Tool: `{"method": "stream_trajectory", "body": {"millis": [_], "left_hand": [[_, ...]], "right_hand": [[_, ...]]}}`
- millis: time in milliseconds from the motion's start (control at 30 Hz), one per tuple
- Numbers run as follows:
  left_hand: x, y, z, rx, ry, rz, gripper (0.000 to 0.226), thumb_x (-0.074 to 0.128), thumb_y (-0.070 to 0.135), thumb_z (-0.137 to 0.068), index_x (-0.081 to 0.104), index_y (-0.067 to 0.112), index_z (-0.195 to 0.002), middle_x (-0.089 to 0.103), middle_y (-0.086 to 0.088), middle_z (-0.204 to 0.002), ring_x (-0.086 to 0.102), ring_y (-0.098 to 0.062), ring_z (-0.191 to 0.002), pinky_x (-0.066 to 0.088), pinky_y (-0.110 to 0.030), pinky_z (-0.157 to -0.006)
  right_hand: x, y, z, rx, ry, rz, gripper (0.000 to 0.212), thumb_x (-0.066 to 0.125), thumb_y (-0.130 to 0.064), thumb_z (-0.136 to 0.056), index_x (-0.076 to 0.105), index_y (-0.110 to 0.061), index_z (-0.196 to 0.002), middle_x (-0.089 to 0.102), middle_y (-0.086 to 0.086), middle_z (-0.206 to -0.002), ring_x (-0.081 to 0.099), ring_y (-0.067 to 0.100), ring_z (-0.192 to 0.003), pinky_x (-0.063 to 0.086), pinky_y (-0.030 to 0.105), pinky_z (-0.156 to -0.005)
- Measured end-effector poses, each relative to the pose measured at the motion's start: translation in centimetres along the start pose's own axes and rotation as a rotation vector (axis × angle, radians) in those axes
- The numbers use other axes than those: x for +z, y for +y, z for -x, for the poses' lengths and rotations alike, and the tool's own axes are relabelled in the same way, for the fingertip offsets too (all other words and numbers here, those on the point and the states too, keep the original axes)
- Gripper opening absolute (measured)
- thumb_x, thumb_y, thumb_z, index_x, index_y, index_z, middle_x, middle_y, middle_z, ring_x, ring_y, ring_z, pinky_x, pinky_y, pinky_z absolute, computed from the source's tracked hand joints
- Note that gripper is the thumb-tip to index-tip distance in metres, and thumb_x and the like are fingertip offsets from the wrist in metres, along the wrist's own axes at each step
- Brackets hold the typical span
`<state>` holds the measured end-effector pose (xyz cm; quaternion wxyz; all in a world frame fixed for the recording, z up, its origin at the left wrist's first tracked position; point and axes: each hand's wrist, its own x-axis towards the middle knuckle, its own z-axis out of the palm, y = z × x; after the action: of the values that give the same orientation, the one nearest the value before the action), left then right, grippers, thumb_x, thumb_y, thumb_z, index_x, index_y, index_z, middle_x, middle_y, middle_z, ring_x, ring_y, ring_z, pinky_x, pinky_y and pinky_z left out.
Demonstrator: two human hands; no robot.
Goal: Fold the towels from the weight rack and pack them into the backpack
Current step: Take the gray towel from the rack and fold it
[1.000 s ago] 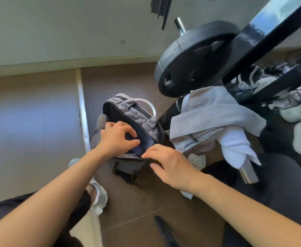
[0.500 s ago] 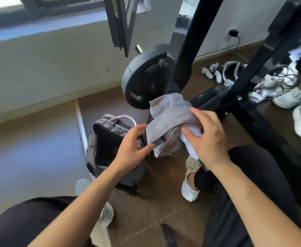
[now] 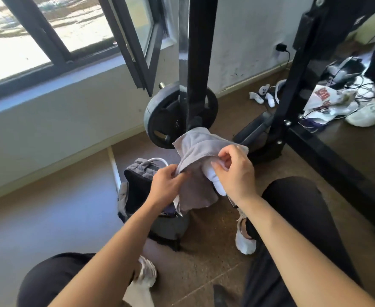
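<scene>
No text, brand or number can be read anywhere; only some red printed marks stand on the crumpled white sheet [image 3: 331, 105] at the far right, too blurred to make out.

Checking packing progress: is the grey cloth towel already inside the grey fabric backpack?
No, the left hand and right hand grip the grey cloth towel outside the grey fabric backpack.

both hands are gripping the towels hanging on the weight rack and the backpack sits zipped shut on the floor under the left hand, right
Not quite: the backpack is open, not zipped shut; the head view shows its dark inside. The rest holds: the left hand and right hand both grip the towels hanging on the weight rack, with the backpack on the floor under the left hand.
</scene>
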<state>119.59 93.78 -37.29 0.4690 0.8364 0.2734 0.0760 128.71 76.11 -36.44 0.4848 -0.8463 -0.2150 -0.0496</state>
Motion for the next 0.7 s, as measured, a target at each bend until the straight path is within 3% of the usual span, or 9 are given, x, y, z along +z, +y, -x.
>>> {"method": "stream_trajectory", "body": {"millis": [67,167,233,333,433,533,600,633,700], "left_hand": [[-1.5,1.1,0.9,-0.009,0.053,0.205,0.018,0.063,0.032,-0.088,0.067,0.018,-0.077,0.064,0.014,-0.072,0.058,-0.003,-0.068,0.048,-0.024,-0.062],[-4.1,1.7,1.5,-0.132,0.242,0.574,0.025,0.058,0.025,-0.093,0.076,0.015,-0.107,0.078,0.000,-0.102,0.071,-0.009,-0.094,0.055,-0.022,-0.074],[-6.1,1.9,1.9,-0.194,0.347,0.752,0.024,0.060,0.027,-0.094,0.076,0.015,-0.107,0.079,-0.001,-0.102,0.072,-0.016,-0.096,0.057,-0.025,-0.074],[-8.9,2.0,3.2,-0.151,0.413,0.820,0.019,0.060,0.024,-0.096,0.074,0.014,-0.104,0.076,-0.002,-0.094,0.070,-0.016,-0.086,0.058,-0.027,-0.075],[-10.6,2.0,5.5,-0.111,0.322,0.793,0.030,0.057,0.021,-0.090,0.071,0.010,-0.114,0.073,-0.011,-0.105,0.069,-0.022,-0.096,0.058,-0.032,-0.083],[-11.3,1.5,8.3,-0.064,0.179,0.751,0.041,0.054,0.019,-0.086,0.069,0.007,-0.123,0.071,-0.015,-0.113,0.068,-0.024,-0.103,0.056,-0.034,-0.090],[-11.4,0.9,10.1,-0.045,0.118,0.715,0.046,0.057,0.019,-0.086,0.066,0.005,-0.128,0.070,-0.018,-0.117,0.067,-0.025,-0.105,0.055,-0.034,-0.092],[-11.4,0.5,11.0,-0.055,0.097,0.714,0.047,0.060,0.022,-0.085,0.066,0.005,-0.129,0.069,-0.020,-0.118,0.066,-0.027,-0.107,0.053,-0.038,-0.094],[-11.1,-0.7,12.7,-0.080,0.077,0.735,0.052,0.068,0.031,-0.078,0.069,0.006,-0.124,0.070,-0.021,-0.115,0.066,-0.030,-0.106,0.051,-0.043,-0.094]], "right_hand": [[0.1,0.4,0.0,-0.029,-0.012,0.043,0.020,0.078,-0.020,-0.086,0.062,-0.017,-0.097,0.057,-0.004,-0.097,0.061,0.019,-0.090,0.059,0.040,-0.076],[0.3,0.6,0.2,-0.092,-0.092,0.154,0.035,0.080,-0.021,-0.083,0.069,-0.019,-0.116,0.059,0.003,-0.113,0.056,0.024,-0.109,0.056,0.041,-0.088],[0.3,0.6,0.2,-0.076,-0.137,0.202,0.047,0.081,-0.027,-0.084,0.067,-0.023,-0.128,0.055,0.003,-0.121,0.051,0.023,-0.113,0.055,0.037,-0.087],[0.6,0.8,0.3,-0.087,-0.134,0.272,0.049,0.079,-0.032,-0.086,0.064,-0.029,-0.132,0.051,-0.002,-0.121,0.050,0.019,-0.108,0.060,0.034,-0.079],[0.6,0.8,0.3,-0.126,-0.098,0.362,0.046,0.078,-0.030,-0.085,0.065,-0.027,-0.129,0.054,0.001,-0.119,0.051,0.021,-0.103,0.062,0.037,-0.073],[0.0,-0.2,0.8,-0.231,0.025,0.449,0.042,0.080,-0.026,-0.082,0.070,-0.020,-0.122,0.061,0.007,-0.119,0.054,0.029,-0.103,0.056,0.043,-0.079],[-0.3,-1.7,2.0,-0.349,0.106,0.367,0.036,0.080,-0.024,-0.081,0.072,-0.018,-0.115,0.064,0.007,-0.115,0.055,0.031,-0.103,0.051,0.046,-0.082],[-0.3,-2.8,2.9,-0.414,0.065,0.252,0.036,0.081,-0.024,-0.080,0.072,-0.017,-0.114,0.064,0.006,-0.114,0.056,0.030,-0.104,0.050,0.045,-0.086],[-0.3,-5.3,5.2,-0.454,-0.236,0.003,0.052,0.083,-0.028,-0.078,0.065,-0.018,-0.126,0.061,0.003,-0.125,0.055,0.025,-0.115,0.047,0.037,-0.099]]}}
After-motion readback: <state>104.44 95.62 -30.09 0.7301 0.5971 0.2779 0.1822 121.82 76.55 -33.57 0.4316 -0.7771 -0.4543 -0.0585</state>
